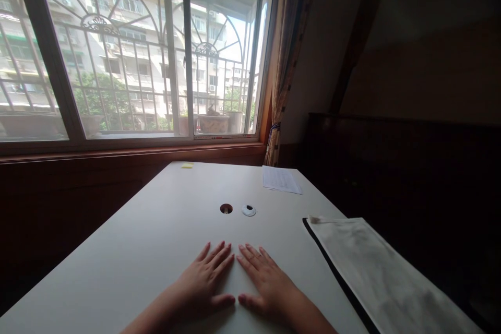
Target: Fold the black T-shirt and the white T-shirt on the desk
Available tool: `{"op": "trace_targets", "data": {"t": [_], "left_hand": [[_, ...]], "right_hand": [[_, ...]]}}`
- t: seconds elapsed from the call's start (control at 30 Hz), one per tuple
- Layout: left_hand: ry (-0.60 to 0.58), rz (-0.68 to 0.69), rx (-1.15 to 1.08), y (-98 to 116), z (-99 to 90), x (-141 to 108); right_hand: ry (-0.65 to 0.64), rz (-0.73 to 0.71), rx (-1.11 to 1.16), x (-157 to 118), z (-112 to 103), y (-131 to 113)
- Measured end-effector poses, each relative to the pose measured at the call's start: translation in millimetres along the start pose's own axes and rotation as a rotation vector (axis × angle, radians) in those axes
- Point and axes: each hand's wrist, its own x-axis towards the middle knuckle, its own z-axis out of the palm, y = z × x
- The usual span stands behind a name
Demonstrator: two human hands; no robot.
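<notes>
Both of my hands lie flat, palms down, on a white table (129, 250). My left hand (205, 276) has its fingers stretched out and its thumb pointing right. Mirroring it, my right hand (266, 282) rests with fingers extended and thumb pointing left; only a narrow gap separates the two. Neither hand holds anything. Beyond the fingertips is a round cable hole (226, 209) in the tabletop. Just right of that hole lies a white round grommet cover (249, 211) with a dark opening.
A folded grey-white cloth item (376, 255) with a black edge lies along the table's right side. Printed paper sheets (281, 179) and a yellow sticky note (187, 166) are at the far edge. Behind stand a barred window (136, 62) and a tied curtain (284, 62).
</notes>
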Motion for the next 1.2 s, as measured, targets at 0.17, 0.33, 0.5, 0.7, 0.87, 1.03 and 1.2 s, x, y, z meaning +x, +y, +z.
{"op": "trace_targets", "data": {"t": [0.17,0.33,0.5,0.7,0.87,1.03,1.2], "left_hand": [[0.006,0.008,0.007,-2,3.0,1],[0.016,0.014,0.008,-4,5.0,1],[0.008,-0.013,0.013,-1,1.8,2],[0.015,-0.017,0.018,-2,3.3,6],[0.038,-0.009,0.034,-3,5.9,5],[0.032,-0.014,0.026,-1,4.0,4],[0.027,-0.01,0.004,-1,3.9,5]], "right_hand": [[0.006,-0.003,0.001,0,0,-1],[0.024,-0.018,-0.008,2,5,5],[0.037,-0.02,-0.026,2,8,6],[0.025,-0.021,-0.04,2,5,5],[0.037,-0.024,-0.052,3,10,10],[0.035,-0.026,-0.056,3,12,11],[0.035,-0.035,-0.064,3,9,10]]}}
